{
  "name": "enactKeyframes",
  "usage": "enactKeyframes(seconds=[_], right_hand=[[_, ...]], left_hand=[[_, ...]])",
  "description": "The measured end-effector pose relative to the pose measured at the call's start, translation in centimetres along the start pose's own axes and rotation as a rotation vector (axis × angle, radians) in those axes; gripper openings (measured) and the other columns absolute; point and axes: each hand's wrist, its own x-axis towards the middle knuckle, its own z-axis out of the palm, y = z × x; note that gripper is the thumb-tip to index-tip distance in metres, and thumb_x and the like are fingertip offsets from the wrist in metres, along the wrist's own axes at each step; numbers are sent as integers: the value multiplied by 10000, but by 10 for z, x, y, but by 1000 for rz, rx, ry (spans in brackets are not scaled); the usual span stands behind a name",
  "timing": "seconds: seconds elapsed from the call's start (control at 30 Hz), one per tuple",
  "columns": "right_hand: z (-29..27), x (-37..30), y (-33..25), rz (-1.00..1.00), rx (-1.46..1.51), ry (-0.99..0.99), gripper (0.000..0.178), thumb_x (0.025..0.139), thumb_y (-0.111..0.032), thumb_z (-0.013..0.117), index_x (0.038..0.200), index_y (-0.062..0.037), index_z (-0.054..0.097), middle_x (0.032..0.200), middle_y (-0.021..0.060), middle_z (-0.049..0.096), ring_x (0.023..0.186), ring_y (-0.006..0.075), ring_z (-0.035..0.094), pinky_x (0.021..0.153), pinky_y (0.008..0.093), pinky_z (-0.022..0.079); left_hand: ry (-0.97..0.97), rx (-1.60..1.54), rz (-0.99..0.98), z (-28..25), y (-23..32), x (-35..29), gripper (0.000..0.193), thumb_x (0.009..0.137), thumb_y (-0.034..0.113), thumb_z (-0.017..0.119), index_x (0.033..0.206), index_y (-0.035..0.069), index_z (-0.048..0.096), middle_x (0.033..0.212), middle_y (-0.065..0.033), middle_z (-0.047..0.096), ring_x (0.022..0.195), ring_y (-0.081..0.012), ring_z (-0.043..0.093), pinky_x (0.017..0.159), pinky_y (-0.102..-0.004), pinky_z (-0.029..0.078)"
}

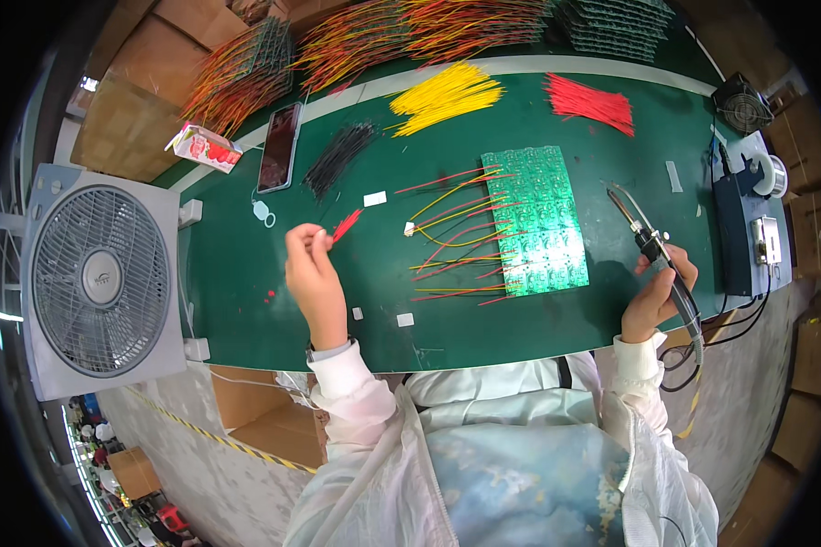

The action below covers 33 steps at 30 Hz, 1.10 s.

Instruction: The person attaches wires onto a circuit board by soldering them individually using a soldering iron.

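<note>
My left hand (pixel 314 278) is raised over the left part of the green table, its fingers pinched round a small bunch of short red wires (pixel 348 223). On the right, my right hand (pixel 648 303) grips a soldering iron (pixel 653 246), its tip pointing up and leftward, apart from the board. Between the hands lies a green circuit board panel (pixel 543 219). Red, yellow and black wires (pixel 456 228) stick out from its left side, mostly toward my left hand. A small white connector (pixel 410 229) sits by the wire ends.
Loose yellow wires (pixel 447 98), red wires (pixel 591 102) and black wires (pixel 337 159) lie behind. Stacked wired boards (pixel 242 77) line the back. A phone (pixel 280 148) and drink carton (pixel 204 147) stand left, near a fan (pixel 100 278). At right is a soldering station (pixel 741 232) with cables.
</note>
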Motion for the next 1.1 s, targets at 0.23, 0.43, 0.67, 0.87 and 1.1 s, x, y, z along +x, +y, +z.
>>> enactKeyframes(seconds=[0.23,0.43,0.67,0.87,1.1], right_hand=[[2,2,-3,-3,32,10,301,1001,-295,529,1100,-12,497,983,136,573,722,156,559,629,276,457],[0,-1,-1,-1,102,-1,269,991,-245,553,1096,-3,499,995,132,566,730,152,554,638,268,454],[-3,-7,-8,8,113,-29,272,986,-252,553,1064,2,499,969,144,573,719,150,544,650,281,455],[-10,-21,-18,40,80,-56,345,953,-337,558,972,-3,473,826,146,565,673,171,511,616,307,426],[-12,-38,-39,144,105,-14,373,901,-382,535,851,-24,441,681,118,493,591,176,406,598,332,371]], left_hand=[[-193,-352,-335,5,62,-39,255,1054,146,369,1259,23,458,795,-13,473,732,-84,433,676,-235,369],[-655,-494,-143,28,111,-83,241,1019,41,447,1258,13,445,908,-78,652,808,-144,590,780,-282,472],[-499,-212,213,46,121,-95,109,851,5,692,943,31,641,863,-80,653,764,-228,612,682,-334,486],[-472,-124,349,63,115,-101,145,814,18,717,935,73,660,873,-28,583,822,-236,559,725,-362,413],[-475,-78,352,70,106,-103,158,810,59,730,936,113,651,898,-6,580,841,-221,537,740,-363,368]])
